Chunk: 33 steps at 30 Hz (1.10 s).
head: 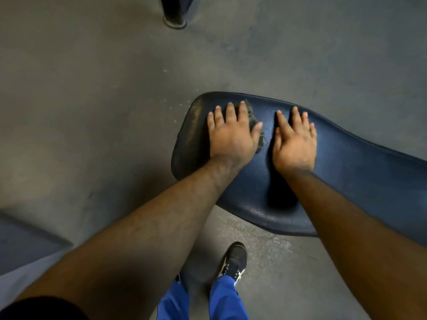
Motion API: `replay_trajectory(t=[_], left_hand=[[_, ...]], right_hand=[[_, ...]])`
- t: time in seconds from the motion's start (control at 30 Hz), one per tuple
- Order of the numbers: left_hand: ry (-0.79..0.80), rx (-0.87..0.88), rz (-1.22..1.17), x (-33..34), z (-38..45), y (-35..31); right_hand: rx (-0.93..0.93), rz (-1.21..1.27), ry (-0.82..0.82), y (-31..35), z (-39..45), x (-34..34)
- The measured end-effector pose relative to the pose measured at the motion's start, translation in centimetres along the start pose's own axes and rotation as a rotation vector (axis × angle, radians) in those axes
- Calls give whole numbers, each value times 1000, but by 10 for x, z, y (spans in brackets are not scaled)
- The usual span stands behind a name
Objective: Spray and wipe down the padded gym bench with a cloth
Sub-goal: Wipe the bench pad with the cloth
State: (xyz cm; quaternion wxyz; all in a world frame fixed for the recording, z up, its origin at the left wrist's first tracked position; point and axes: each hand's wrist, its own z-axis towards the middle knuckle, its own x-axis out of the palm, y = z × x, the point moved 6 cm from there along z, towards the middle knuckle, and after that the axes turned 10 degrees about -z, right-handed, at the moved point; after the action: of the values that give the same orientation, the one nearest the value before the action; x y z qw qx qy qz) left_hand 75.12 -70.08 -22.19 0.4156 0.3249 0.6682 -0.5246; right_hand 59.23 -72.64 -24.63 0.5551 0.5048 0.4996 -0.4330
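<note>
The left hand (232, 137) is pressing the cloth (253, 121) flat, fingers spread, at the bench's (346, 162) far-left end; the right hand (294, 144) is resting open beside it, so the bunched cloth is likely skipping patches.

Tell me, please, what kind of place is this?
Probably a gym or workout room. A padded blue bench with a textured vinyl cover stands over a worn grey floor, and a black equipment post rises at the top. The left hand presses a dark cloth onto it.
</note>
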Motion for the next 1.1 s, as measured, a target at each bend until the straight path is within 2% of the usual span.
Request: replay_trajectory(t=[0.1,0.23,0.37,0.43,0.5,0.53,0.6,0.63,0.7,0.73,0.8,0.87,0.9,1.0,1.03,1.1], left_hand=[[52,-113,104,19,0,-13],[23,-46,188,10,7,7],[6,-103,209,0,34,11],[25,45,218,1,18,3],[114,234,219,3,-15,9],[120,270,228,1,-21,20],[52,194,257,-3,1,32],[-17,76,250,-4,20,33],[-17,-117,218,0,40,14],[-8,-93,217,4,36,2],[61,116,225,14,9,-12],[135,253,229,15,-1,-4],[117,246,243,11,10,-1],[14,4,228,6,52,-4],[23,20,210,9,49,-12],[99,239,209,18,13,-22]], right_hand=[[5,-9,-11,1,-1,2],[-5,22,-27,2,-2,-3],[-12,26,-15,2,1,2],[-5,15,-15,1,0,1],[-2,13,0,0,-1,0],[-6,9,11,1,-1,0],[-14,-4,6,2,0,2],[-24,-9,6,2,0,4],[-21,-6,-4,-1,0,7],[-14,5,-15,-2,0,5],[-6,27,-30,-1,-2,1],[4,54,-49,0,-1,0],[1,58,-54,-1,0,0],[-19,104,7,-4,1,1],[-33,134,31,-5,2,-1],[-67,148,60,-7,3,-1]])
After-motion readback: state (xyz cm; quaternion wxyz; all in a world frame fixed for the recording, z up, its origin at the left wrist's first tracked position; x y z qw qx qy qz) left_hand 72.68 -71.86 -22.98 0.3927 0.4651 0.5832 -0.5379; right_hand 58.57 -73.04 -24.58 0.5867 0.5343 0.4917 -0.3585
